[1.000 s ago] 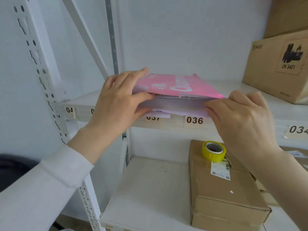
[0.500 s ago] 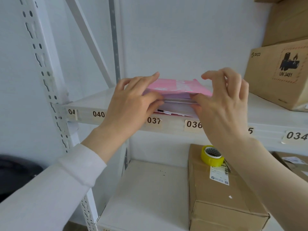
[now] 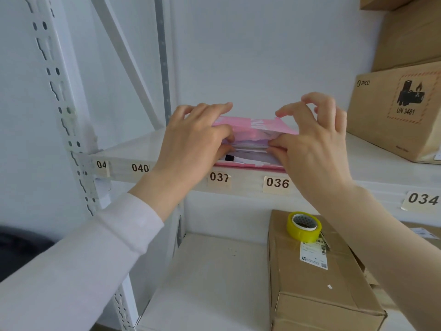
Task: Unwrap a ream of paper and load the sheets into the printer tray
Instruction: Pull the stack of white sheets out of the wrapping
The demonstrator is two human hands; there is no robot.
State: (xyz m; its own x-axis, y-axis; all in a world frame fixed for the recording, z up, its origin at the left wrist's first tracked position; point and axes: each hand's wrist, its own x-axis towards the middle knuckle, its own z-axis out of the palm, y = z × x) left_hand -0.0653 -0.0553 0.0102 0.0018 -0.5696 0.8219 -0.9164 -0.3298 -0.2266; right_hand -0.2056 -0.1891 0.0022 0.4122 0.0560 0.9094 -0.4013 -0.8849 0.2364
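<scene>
The ream of paper [image 3: 253, 137] lay flat on the upper shelf [image 3: 133, 151] at its front edge, above the labels 037 and 036, its pink wrapper already loose at the near end with white sheets showing under the flap. The left hand [image 3: 191, 144] was curled over the ream's left corner, thumb and fingers pinching the wrapper there, while the right hand [image 3: 312, 139] nipped the flap at the right corner between thumb and forefinger, its other fingers lifted and spread. To do this step well, I judged the flap should be peeled back evenly from both corners, with the stack pressed down so the sheets would not fan out or slide off the edge. The shelving was white metal with perforated uprights against a pale wall; a cardboard box [image 3: 396, 111] marked UN 3481 stood well to the right on the same shelf, and below, a roll of yellow tape [image 3: 304, 226] rested on another carton [image 3: 319, 283]. No printer was in view
</scene>
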